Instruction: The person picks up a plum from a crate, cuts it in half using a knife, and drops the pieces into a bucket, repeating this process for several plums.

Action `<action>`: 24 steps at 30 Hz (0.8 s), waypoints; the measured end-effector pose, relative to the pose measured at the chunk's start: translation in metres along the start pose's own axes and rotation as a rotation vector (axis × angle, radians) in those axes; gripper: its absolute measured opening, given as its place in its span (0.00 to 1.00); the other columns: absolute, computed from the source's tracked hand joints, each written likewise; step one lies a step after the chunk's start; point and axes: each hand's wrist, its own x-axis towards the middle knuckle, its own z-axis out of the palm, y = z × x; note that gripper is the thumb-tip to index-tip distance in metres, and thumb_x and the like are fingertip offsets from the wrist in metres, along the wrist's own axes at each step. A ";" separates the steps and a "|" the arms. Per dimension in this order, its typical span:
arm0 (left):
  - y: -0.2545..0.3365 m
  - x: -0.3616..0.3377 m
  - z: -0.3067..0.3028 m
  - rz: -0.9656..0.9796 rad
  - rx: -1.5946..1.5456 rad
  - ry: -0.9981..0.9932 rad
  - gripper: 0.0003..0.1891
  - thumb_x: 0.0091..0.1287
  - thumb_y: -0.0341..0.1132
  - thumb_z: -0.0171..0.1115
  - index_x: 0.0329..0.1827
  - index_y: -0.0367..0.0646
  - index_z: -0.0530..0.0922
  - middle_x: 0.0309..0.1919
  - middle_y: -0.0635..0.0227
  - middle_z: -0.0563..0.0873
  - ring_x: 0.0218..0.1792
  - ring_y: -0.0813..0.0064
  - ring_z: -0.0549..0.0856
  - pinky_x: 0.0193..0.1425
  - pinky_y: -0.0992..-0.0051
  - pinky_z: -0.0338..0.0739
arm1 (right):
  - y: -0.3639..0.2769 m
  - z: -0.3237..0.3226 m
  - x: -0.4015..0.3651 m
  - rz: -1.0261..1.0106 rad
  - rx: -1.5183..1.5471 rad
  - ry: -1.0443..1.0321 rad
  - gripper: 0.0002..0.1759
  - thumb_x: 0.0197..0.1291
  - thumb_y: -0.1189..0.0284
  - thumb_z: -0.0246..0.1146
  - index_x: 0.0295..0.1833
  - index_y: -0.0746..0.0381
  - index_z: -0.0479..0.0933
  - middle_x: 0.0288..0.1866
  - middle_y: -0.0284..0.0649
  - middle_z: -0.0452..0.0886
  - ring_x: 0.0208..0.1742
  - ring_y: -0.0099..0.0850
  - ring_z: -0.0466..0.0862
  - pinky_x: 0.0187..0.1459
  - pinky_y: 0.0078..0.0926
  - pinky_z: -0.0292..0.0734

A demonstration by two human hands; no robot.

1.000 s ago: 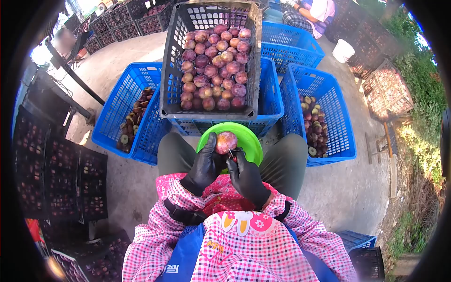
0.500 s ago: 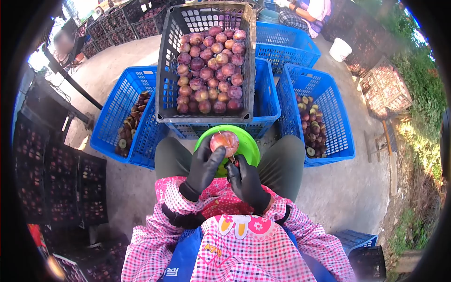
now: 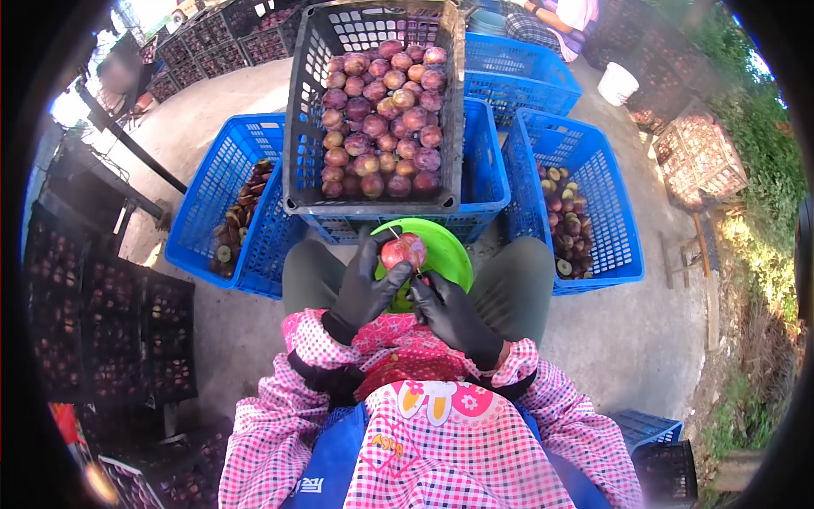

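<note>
My left hand (image 3: 366,284), in a black glove, is closed around a red plum (image 3: 404,251) over a bright green basin (image 3: 455,253) between my knees. My right hand (image 3: 451,310), also black-gloved, is closed just below the plum. A small knife shows only in part there: its thin blade lies against the fruit, and the handle is mostly covered by my fingers. A thin pale tip stands out past the plum's upper left side. In front of the basin, a black crate (image 3: 373,206) of whole plums rests on a blue crate (image 3: 485,182).
Blue crates with cut plums stand at left (image 3: 193,204) and right (image 3: 623,212). Another blue crate (image 3: 526,72) is behind. Stacked dark crates (image 3: 110,314) line the left side. A white bucket (image 3: 617,85) stands at back right. Other people sit farther off.
The plum has turned in my left hand, and my left fingers have shifted up around it. My right hand stays close below with the knife. The view has shifted slightly.
</note>
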 end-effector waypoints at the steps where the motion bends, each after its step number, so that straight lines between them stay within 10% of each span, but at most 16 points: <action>1: 0.002 0.000 -0.003 -0.149 -0.167 -0.045 0.26 0.67 0.39 0.69 0.64 0.40 0.71 0.57 0.56 0.79 0.62 0.61 0.78 0.72 0.63 0.66 | 0.003 0.002 0.002 -0.254 -0.417 0.143 0.18 0.75 0.58 0.57 0.43 0.65 0.73 0.25 0.43 0.78 0.22 0.40 0.79 0.26 0.37 0.71; 3: 0.007 0.001 -0.004 -0.142 -0.153 -0.029 0.27 0.66 0.39 0.71 0.64 0.40 0.71 0.57 0.57 0.79 0.64 0.63 0.77 0.72 0.64 0.67 | 0.005 0.001 -0.003 -0.330 -0.548 0.186 0.19 0.76 0.57 0.55 0.42 0.64 0.74 0.25 0.33 0.76 0.20 0.26 0.74 0.23 0.30 0.69; 7: 0.011 0.002 -0.012 0.038 0.079 -0.124 0.31 0.66 0.42 0.72 0.67 0.39 0.70 0.60 0.59 0.79 0.63 0.69 0.78 0.70 0.67 0.70 | 0.003 -0.008 -0.015 0.287 0.928 -0.281 0.15 0.78 0.61 0.53 0.47 0.64 0.72 0.23 0.30 0.73 0.20 0.20 0.72 0.22 0.22 0.66; 9: 0.013 0.006 -0.014 0.001 0.036 -0.205 0.32 0.67 0.44 0.71 0.68 0.37 0.70 0.62 0.59 0.79 0.63 0.69 0.79 0.71 0.68 0.70 | 0.016 -0.007 -0.015 0.256 0.562 -0.190 0.16 0.78 0.60 0.53 0.51 0.64 0.71 0.24 0.31 0.71 0.23 0.21 0.72 0.26 0.22 0.68; 11: 0.010 0.000 -0.010 -0.274 -0.377 -0.189 0.34 0.67 0.47 0.70 0.70 0.35 0.69 0.62 0.59 0.78 0.64 0.68 0.78 0.72 0.67 0.69 | 0.022 -0.011 -0.015 -0.312 -0.193 0.271 0.16 0.78 0.60 0.54 0.52 0.63 0.71 0.27 0.31 0.72 0.25 0.24 0.74 0.29 0.26 0.72; 13: -0.002 -0.008 -0.007 -0.291 -0.318 -0.229 0.33 0.72 0.48 0.64 0.71 0.34 0.68 0.64 0.60 0.77 0.65 0.67 0.78 0.72 0.66 0.68 | -0.004 -0.026 0.002 -0.253 -0.061 0.367 0.17 0.75 0.59 0.57 0.52 0.64 0.72 0.30 0.35 0.75 0.28 0.28 0.77 0.31 0.30 0.74; 15: -0.015 -0.015 0.007 -0.353 -0.921 -0.130 0.29 0.78 0.48 0.55 0.71 0.34 0.67 0.66 0.61 0.76 0.65 0.68 0.78 0.73 0.66 0.69 | -0.016 -0.031 0.012 -0.174 0.066 0.489 0.19 0.73 0.58 0.61 0.52 0.64 0.73 0.32 0.38 0.78 0.30 0.31 0.79 0.34 0.33 0.76; 17: -0.004 -0.016 0.012 -0.380 -1.074 -0.201 0.28 0.82 0.50 0.43 0.72 0.35 0.66 0.66 0.62 0.76 0.64 0.68 0.78 0.73 0.66 0.70 | -0.020 -0.028 0.017 -0.316 -0.452 0.246 0.26 0.64 0.55 0.70 0.53 0.66 0.74 0.37 0.46 0.83 0.35 0.37 0.84 0.38 0.36 0.78; 24: -0.010 -0.018 0.045 -0.118 -0.445 0.070 0.24 0.84 0.48 0.34 0.61 0.38 0.72 0.48 0.68 0.80 0.48 0.78 0.80 0.56 0.73 0.76 | -0.016 -0.004 0.011 -0.245 -0.148 0.238 0.30 0.54 0.60 0.78 0.53 0.68 0.75 0.42 0.46 0.83 0.41 0.35 0.85 0.47 0.32 0.80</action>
